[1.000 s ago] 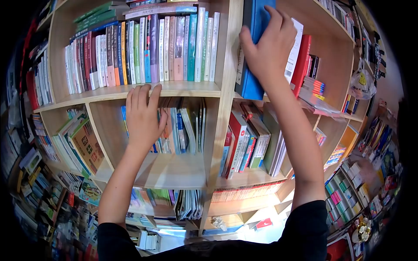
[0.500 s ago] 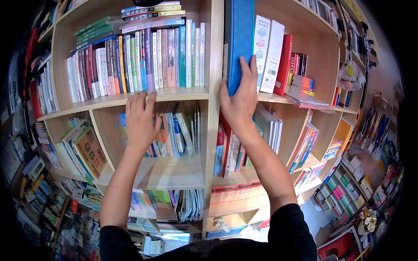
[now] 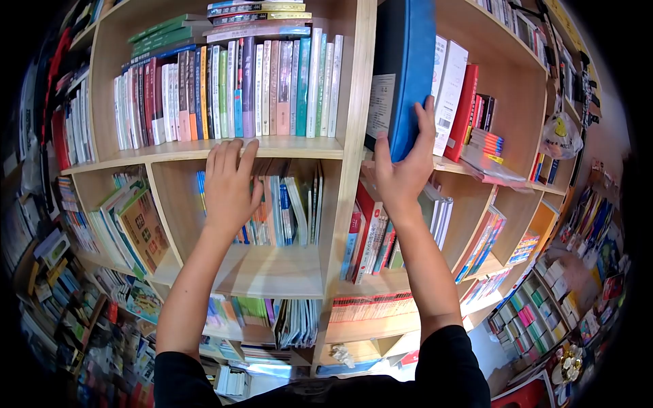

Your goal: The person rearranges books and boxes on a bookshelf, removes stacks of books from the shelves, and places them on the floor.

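My right hand point(image 3: 407, 163) grips a large blue file box point(image 3: 408, 75) by its lower end, thumb on the dark side face with a white label and fingers on the other side. The box stands upright, leaning slightly, its top cut off by the view. My left hand point(image 3: 230, 183) holds nothing. Its fingers lie over the front edge of the wooden shelf point(image 3: 292, 147), with the thumb hanging below. A row of upright books point(image 3: 265, 88) stands on that shelf behind the fingers. Right of the file box are white boxes point(image 3: 449, 95) and a red book point(image 3: 464, 109).
More books point(image 3: 289, 211) fill the compartment below my left hand. Under my right hand stand red and white books point(image 3: 371, 238). A clear plastic packet point(image 3: 496, 173) juts over the shelf edge at right, and a plastic bag point(image 3: 561, 136) hangs beyond it.
The blue file box has come outward with my right hand, showing more of its dark labelled side. My left hand stays on the shelf edge. The view has shifted slightly.
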A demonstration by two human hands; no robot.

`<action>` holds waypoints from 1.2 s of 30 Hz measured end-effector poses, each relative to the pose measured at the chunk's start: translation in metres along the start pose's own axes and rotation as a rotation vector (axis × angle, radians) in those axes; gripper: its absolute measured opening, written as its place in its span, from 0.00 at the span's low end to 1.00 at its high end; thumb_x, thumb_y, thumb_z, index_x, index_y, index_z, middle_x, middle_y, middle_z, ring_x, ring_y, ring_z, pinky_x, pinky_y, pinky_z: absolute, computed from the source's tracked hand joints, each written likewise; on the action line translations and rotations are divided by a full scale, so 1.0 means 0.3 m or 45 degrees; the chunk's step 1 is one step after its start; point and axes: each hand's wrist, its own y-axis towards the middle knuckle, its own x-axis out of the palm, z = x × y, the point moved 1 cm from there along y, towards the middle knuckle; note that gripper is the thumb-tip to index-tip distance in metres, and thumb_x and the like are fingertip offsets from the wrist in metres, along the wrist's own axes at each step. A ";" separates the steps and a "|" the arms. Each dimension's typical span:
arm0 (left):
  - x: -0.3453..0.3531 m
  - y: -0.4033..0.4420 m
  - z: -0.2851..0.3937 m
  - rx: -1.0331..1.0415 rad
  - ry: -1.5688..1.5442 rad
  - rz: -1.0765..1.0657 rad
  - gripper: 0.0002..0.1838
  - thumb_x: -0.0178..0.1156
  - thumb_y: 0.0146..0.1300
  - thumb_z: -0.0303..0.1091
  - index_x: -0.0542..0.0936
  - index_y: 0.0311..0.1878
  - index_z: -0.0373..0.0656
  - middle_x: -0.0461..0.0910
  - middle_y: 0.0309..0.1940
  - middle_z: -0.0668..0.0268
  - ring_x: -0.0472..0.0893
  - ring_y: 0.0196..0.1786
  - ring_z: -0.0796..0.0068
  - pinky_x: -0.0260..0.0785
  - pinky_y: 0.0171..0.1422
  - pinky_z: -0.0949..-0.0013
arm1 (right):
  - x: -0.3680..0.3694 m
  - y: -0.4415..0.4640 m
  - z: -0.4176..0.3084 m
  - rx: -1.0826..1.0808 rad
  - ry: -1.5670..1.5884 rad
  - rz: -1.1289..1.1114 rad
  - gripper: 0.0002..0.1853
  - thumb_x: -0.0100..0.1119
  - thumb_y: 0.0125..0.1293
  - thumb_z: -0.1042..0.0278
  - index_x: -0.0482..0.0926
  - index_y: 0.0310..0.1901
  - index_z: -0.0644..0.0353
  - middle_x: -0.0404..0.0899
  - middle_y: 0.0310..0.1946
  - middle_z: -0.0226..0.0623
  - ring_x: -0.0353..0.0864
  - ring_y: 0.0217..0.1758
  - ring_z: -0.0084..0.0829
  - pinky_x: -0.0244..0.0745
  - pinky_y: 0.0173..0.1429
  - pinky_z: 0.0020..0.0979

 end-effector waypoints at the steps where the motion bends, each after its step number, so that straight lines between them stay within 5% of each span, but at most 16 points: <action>1: 0.002 -0.001 -0.001 -0.007 -0.002 -0.003 0.34 0.63 0.50 0.27 0.71 0.65 0.40 0.71 0.57 0.50 0.69 0.63 0.43 0.57 0.74 0.45 | -0.002 -0.001 0.005 -0.001 0.001 -0.008 0.32 0.62 0.60 0.74 0.66 0.66 0.67 0.61 0.73 0.61 0.67 0.72 0.58 0.66 0.72 0.44; 15: 0.075 -0.018 -0.040 -0.015 0.018 0.099 0.35 0.65 0.48 0.28 0.73 0.64 0.44 0.71 0.57 0.54 0.69 0.63 0.47 0.58 0.72 0.45 | 0.009 -0.013 0.053 -0.065 -0.062 -0.006 0.31 0.62 0.62 0.70 0.66 0.67 0.66 0.60 0.75 0.55 0.63 0.76 0.52 0.59 0.76 0.44; 24: 0.120 -0.024 -0.064 0.012 0.039 0.177 0.34 0.65 0.48 0.29 0.74 0.63 0.46 0.72 0.56 0.56 0.71 0.62 0.50 0.58 0.71 0.45 | 0.006 -0.012 0.060 -0.142 -0.150 0.000 0.30 0.62 0.61 0.69 0.68 0.65 0.68 0.60 0.73 0.63 0.68 0.71 0.59 0.65 0.72 0.45; 36: 0.111 -0.019 -0.065 0.028 0.040 0.215 0.31 0.64 0.48 0.28 0.76 0.61 0.46 0.73 0.54 0.56 0.72 0.60 0.51 0.60 0.70 0.46 | 0.015 -0.013 0.064 -0.165 -0.168 0.039 0.30 0.62 0.60 0.68 0.68 0.64 0.67 0.62 0.72 0.62 0.69 0.71 0.58 0.66 0.71 0.45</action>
